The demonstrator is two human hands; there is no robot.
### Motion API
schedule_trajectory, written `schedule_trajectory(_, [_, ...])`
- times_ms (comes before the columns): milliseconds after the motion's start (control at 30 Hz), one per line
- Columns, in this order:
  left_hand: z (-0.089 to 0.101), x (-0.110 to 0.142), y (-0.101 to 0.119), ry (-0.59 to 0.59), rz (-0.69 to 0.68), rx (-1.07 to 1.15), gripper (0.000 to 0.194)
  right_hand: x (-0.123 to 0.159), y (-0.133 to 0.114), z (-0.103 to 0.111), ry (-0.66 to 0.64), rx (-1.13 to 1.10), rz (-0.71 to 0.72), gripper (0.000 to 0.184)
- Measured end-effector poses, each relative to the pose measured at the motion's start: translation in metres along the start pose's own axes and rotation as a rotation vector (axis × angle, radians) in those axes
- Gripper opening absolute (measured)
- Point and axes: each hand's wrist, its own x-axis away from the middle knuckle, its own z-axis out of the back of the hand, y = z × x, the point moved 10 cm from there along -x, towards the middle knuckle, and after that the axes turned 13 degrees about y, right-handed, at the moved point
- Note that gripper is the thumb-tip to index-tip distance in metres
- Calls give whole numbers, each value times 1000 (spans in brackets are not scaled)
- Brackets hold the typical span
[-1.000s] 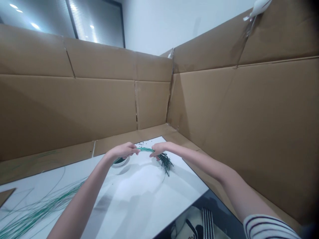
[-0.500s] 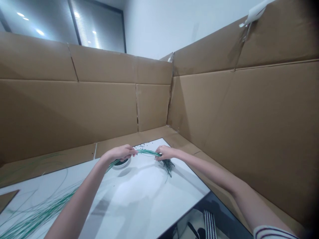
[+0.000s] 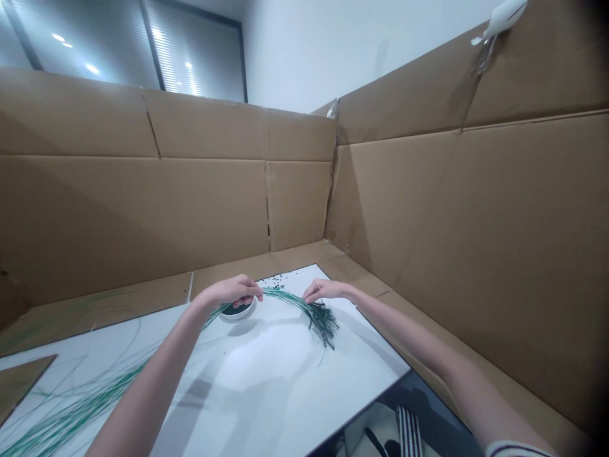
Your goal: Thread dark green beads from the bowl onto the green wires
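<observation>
The left hand has its fingers closed around a bunch of green stems, with a small white bowl just below them. The right hand curls its fingers at the stems just beyond, above their dark tips; whether those fingers grip, I cannot tell.

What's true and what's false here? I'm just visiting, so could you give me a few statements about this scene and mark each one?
1. The left hand grips green strands. True.
2. A small white bowl sits at the near edge of the white tabletop. False: it sits toward the far end.
3. Brown cardboard panels stand beyond the table. True.
4. The right sleeve is solid red. False: it is light with dark stripes.
5. Dark specks lie near the tabletop's far edge. True.
</observation>
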Motion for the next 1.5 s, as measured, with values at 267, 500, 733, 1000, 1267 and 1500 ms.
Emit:
schedule_trajectory(267, [-1, 0, -3, 6, 16, 20, 42, 3, -2, -10, -123, -1, -42, 49])
schedule_trajectory(500, [-1, 1, 0, 18, 10, 4, 48, 3, -46, -35, -122, 25, 12, 69])
schedule_trajectory(733, [12, 2, 0, 132, 64, 41, 50, -9, -38, -43, -68, 114, -19, 37])
schedule_trajectory(1000, [27, 13, -4, 62, 56, 19, 47, 14, -47, -43, -381, -101, -114, 47])
schedule_trajectory(1267, [55, 36, 1, 179, 92, 14, 53, 26, -74, -36, -404, -272, -127, 47])
schedule_trajectory(1500, [83, 40, -17, 312, 117, -49, 49, 27, -68, -29, -394, -340, -168, 41])
